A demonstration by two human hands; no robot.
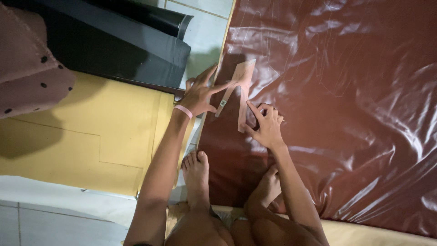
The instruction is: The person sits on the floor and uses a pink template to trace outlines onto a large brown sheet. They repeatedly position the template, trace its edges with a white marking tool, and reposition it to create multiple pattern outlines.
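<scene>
A glossy dark red sheet of leatherette (346, 100) is spread over the floor, with faint scratched outlines on it. A pale cardboard pattern piece (241, 86), forked like a narrow V, lies on the sheet near its left edge. My left hand (199, 93), a pink band on the wrist, presses the upper left of the pattern flat. My right hand (266, 123) rests at the pattern's lower tip, fingers pinched as if on a small marking tool that I cannot make out. My bare feet (196, 175) sit at the sheet's lower left edge.
A yellow sheet (91, 136) lies to the left on the white tiled floor (54, 214). Black sheet rolls (114, 41) lie above it. A pinkish dotted cloth (27, 68) fills the top left corner. A yellow strip (373, 234) edges the red sheet below.
</scene>
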